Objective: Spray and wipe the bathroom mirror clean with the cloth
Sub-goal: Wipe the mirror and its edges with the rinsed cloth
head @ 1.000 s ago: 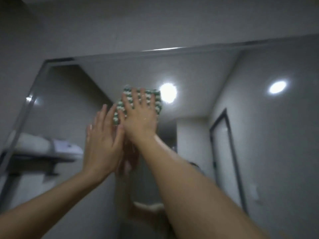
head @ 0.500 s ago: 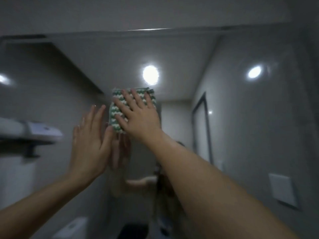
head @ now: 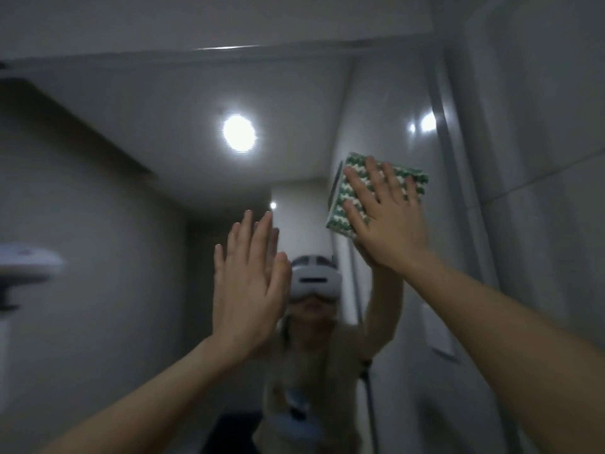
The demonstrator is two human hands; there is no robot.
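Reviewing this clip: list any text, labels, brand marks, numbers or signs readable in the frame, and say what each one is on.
None can be read.
The green and white cloth under the right hand shows only a woven pattern, no label.
The white headset reflected in the mirror shows no legible mark.
The white object on the shelf at far left is too blurred to tell.

Cloth [head: 376,191] on mirror [head: 147,158], right of left hand [head: 248,283]

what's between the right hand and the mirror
The folded green and white cloth, pressed flat under the open right hand against the mirror, in the head view.
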